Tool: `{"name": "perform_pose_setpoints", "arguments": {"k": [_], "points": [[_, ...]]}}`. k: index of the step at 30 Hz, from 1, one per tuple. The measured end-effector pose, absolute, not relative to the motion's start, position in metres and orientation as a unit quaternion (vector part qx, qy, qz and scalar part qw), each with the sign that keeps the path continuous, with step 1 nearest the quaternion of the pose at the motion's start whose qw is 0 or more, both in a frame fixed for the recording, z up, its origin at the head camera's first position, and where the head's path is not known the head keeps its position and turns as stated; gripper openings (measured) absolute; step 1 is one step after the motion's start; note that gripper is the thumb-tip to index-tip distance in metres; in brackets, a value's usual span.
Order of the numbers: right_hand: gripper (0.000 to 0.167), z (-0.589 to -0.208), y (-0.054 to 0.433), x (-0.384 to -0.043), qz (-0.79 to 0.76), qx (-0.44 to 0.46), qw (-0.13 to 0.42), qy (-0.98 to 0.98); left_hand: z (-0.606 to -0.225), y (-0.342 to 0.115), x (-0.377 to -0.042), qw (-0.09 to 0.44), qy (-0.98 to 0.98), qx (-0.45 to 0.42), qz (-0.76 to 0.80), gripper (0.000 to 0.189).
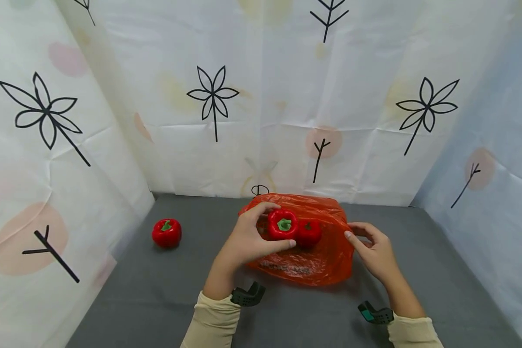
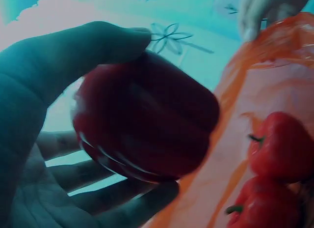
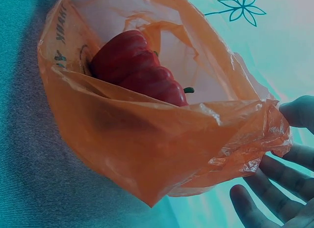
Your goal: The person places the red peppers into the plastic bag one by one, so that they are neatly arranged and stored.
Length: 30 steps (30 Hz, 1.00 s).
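Observation:
My left hand point(image 1: 246, 240) holds a red bell pepper point(image 1: 282, 224) with a green stem, thumb on one side and fingers on the other. The held pepper point(image 2: 147, 117) looks dark in the left wrist view. Below it lies an orange plastic bag point(image 1: 330, 263), its mouth open. Inside the bag are two more red peppers, an upper pepper point(image 2: 282, 147) and a lower pepper point(image 2: 267, 206), side by side; the head view shows one red pepper point(image 1: 310, 234) there, partly hidden. My right hand point(image 1: 376, 251) pinches the bag's right edge between thumb and fingers.
Another red bell pepper point(image 1: 167, 233) stands on the grey table point(image 1: 174, 295) to the left of the bag. Patterned white cloth point(image 1: 261, 159) hangs behind the table and along both sides.

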State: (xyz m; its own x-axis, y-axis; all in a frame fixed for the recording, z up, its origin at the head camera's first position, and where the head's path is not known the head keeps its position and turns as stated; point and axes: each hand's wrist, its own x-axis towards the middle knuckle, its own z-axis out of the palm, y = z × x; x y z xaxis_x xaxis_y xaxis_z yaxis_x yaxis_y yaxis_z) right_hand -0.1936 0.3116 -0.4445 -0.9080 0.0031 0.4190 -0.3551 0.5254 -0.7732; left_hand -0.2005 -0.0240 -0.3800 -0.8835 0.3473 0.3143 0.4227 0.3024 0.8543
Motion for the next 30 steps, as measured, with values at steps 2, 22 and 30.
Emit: {"name": "perform_pose_setpoints", "arguments": {"k": [2,22,30], "points": [[0.027,-0.444,0.312,-0.194,0.478,0.104,0.187,-0.852,-0.386,-0.016,-0.201,0.014,-0.81,-0.255,-0.528,0.066],[0.026,-0.445,0.312,-0.194,0.479,0.107,0.188,-0.851,-0.445,0.034,-0.215,-0.073,-0.848,-0.26,-0.456,0.065],[0.026,-0.447,0.313,-0.193,0.475,0.1,0.187,-0.854,-0.457,0.041,-0.215,-0.076,-0.852,-0.251,-0.453,0.065]]}}
